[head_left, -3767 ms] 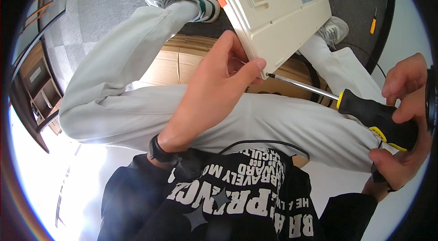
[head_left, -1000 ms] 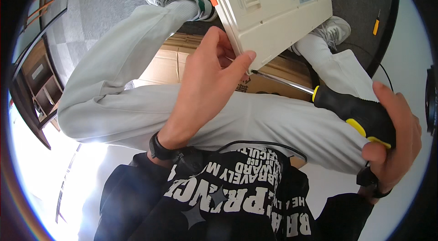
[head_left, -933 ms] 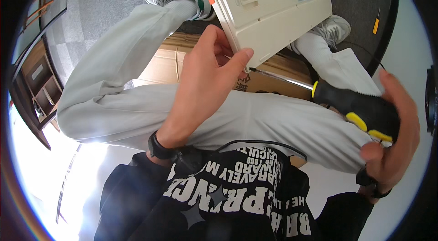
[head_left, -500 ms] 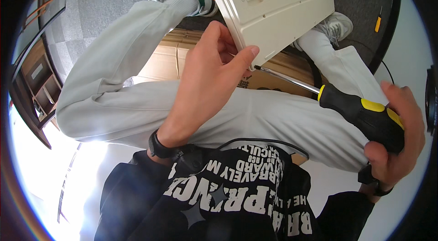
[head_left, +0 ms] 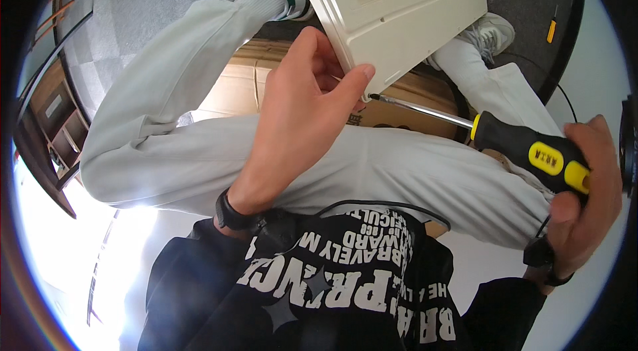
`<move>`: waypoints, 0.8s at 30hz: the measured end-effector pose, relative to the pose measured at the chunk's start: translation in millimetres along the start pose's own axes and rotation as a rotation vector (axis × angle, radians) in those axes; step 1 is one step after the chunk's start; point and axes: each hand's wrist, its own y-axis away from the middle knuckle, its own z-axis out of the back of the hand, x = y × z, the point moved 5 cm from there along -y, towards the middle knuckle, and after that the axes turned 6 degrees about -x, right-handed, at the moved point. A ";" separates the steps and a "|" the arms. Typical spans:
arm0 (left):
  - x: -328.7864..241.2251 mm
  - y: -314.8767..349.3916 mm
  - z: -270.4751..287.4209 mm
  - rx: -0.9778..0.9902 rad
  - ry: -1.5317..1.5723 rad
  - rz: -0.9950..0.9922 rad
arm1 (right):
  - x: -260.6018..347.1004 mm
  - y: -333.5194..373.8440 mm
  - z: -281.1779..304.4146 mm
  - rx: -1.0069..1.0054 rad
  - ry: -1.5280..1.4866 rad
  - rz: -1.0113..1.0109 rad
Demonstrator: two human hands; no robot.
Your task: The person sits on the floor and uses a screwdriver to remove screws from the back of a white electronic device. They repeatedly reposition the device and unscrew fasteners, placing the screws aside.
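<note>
White glare burns out the lower left (a rainbow streak fringes it), the carpet (head_left: 159, 5) lies dimmer, and edges bend near the black rim.

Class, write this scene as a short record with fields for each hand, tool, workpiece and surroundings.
Left hand: grips the near edge of the keyboard
Right hand: curled around the screwdriver's handle end
Tool: black-and-yellow handle, metal shaft, tip at the keyboard's near corner
Workpiece: cream, underside toward camera
Surroundings: cardboard box between legs; yellow-handled tool on grey carpet
</note>
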 end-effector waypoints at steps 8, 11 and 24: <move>-1.5 -1.8 0.6 -0.014 -0.001 -0.038 | 12.9 -15.8 8.8 -0.054 -0.418 0.254; -0.8 -1.6 -0.6 -0.016 -0.013 -0.027 | 9.1 -11.9 6.2 0.129 -0.255 0.098; -4.1 -1.9 2.7 -0.021 -0.052 -0.013 | 5.8 -15.2 12.2 -0.060 -0.104 0.164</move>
